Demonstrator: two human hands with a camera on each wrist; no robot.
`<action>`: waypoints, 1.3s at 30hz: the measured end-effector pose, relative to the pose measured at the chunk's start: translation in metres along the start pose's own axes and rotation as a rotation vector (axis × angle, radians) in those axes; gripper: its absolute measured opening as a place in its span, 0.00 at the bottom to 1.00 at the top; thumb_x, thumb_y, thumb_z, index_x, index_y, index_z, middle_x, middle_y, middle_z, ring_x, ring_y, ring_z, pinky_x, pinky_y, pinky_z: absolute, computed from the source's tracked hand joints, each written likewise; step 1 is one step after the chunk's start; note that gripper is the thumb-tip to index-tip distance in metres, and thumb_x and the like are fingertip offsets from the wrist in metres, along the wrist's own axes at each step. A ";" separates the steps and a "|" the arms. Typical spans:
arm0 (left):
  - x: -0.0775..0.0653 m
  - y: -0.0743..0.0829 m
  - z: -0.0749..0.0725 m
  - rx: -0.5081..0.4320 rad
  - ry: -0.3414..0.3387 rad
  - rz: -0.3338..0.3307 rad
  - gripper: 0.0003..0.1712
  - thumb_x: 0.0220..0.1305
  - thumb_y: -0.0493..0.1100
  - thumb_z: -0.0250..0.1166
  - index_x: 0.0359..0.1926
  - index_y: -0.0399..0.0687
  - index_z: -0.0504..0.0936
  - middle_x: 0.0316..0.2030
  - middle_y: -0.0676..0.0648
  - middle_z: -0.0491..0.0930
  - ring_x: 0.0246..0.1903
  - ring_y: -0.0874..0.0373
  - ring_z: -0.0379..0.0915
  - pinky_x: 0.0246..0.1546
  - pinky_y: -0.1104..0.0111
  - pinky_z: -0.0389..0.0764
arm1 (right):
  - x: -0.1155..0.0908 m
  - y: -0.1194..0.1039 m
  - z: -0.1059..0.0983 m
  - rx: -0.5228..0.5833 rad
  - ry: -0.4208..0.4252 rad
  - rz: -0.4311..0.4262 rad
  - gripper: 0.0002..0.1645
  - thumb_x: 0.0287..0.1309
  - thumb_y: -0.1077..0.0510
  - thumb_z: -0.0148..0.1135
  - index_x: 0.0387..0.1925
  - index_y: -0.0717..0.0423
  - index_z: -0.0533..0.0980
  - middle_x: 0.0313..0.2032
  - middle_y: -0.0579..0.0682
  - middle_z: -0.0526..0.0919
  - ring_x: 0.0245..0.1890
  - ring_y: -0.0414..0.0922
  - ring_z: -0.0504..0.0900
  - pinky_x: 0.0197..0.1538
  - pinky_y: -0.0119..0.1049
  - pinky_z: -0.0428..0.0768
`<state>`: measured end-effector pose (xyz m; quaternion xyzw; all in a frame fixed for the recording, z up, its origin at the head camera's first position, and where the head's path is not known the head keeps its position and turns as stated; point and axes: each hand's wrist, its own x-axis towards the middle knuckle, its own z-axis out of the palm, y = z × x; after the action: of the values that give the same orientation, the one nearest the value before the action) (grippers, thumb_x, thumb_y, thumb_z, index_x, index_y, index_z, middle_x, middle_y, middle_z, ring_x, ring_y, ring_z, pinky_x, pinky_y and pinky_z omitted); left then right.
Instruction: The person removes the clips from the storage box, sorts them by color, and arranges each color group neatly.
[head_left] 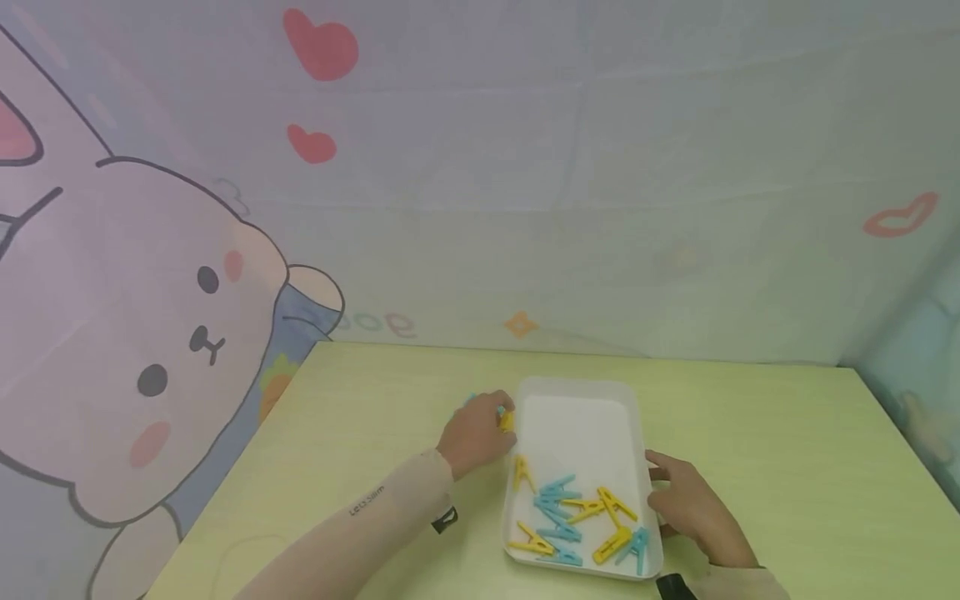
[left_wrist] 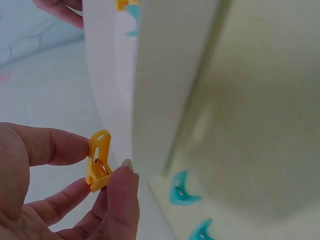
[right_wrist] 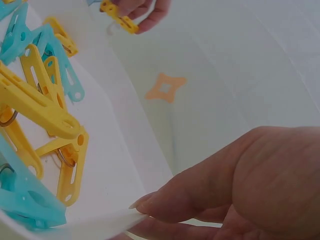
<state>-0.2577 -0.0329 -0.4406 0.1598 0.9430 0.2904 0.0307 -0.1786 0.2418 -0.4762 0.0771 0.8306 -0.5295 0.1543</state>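
Between thumb and fingers, my left hand [head_left: 477,435] pinches a yellow clothespin [left_wrist: 99,159] beside the left wall of a white tray [head_left: 577,433]. At the tray's right side, my right hand [head_left: 697,508] grips the rim [right_wrist: 120,220], thumb on top and fingers outside and below. Inside the tray's near half lie several yellow clothespins [head_left: 612,544] and blue clothespins [head_left: 561,531], some overlapping. On the table past the left hand are blue clothespins [left_wrist: 183,190], mostly hidden by that hand in the head view.
A pale yellow-green table [head_left: 772,450] carries the tray. Behind it hangs a cloth backdrop [head_left: 480,208] with a cartoon rabbit and hearts printed on it. Long sleeves [head_left: 367,517] cover both forearms.
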 end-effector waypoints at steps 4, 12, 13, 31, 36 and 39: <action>0.001 -0.017 0.005 0.005 -0.015 -0.050 0.24 0.46 0.39 0.58 0.50 0.45 0.75 0.19 0.53 0.72 0.28 0.51 0.75 0.10 0.74 0.59 | 0.000 0.000 0.000 0.009 -0.007 -0.002 0.41 0.47 0.75 0.46 0.66 0.67 0.49 0.58 0.73 0.58 0.36 0.52 0.77 0.29 0.44 0.79; 0.003 -0.032 0.013 -0.021 -0.078 -0.108 0.24 0.47 0.39 0.59 0.49 0.42 0.74 0.16 0.51 0.69 0.10 0.63 0.59 0.10 0.72 0.61 | -0.002 0.000 0.000 0.020 0.000 0.000 0.41 0.46 0.74 0.45 0.66 0.67 0.49 0.58 0.74 0.58 0.36 0.52 0.78 0.28 0.43 0.79; 0.004 -0.033 0.014 -0.015 -0.084 -0.112 0.24 0.47 0.39 0.59 0.49 0.43 0.74 0.17 0.51 0.69 0.10 0.63 0.59 0.10 0.71 0.62 | -0.002 0.000 0.000 0.022 0.003 0.005 0.41 0.46 0.74 0.44 0.66 0.67 0.50 0.58 0.73 0.59 0.36 0.52 0.78 0.28 0.43 0.79; 0.018 -0.044 0.035 0.171 -0.098 -0.108 0.22 0.43 0.42 0.62 0.44 0.43 0.77 0.40 0.46 0.77 0.26 0.56 0.69 0.24 0.64 0.73 | 0.000 0.002 0.000 0.035 0.016 0.003 0.42 0.44 0.74 0.45 0.66 0.65 0.50 0.58 0.72 0.59 0.35 0.51 0.78 0.28 0.43 0.79; 0.019 -0.046 0.036 0.215 -0.094 -0.093 0.18 0.43 0.43 0.62 0.40 0.45 0.77 0.34 0.49 0.76 0.23 0.57 0.67 0.20 0.66 0.70 | -0.001 -0.001 -0.001 0.034 0.007 -0.007 0.42 0.44 0.75 0.45 0.66 0.66 0.50 0.57 0.73 0.59 0.35 0.52 0.78 0.28 0.44 0.79; 0.020 -0.046 0.037 0.214 -0.094 -0.094 0.16 0.43 0.43 0.62 0.38 0.46 0.76 0.32 0.51 0.74 0.22 0.57 0.67 0.19 0.66 0.68 | -0.002 -0.001 -0.001 0.027 0.007 -0.008 0.42 0.45 0.75 0.45 0.66 0.67 0.50 0.57 0.73 0.59 0.35 0.52 0.78 0.28 0.44 0.79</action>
<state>-0.2839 -0.0426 -0.4967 0.1314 0.9725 0.1787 0.0714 -0.1773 0.2422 -0.4739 0.0778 0.8242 -0.5410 0.1483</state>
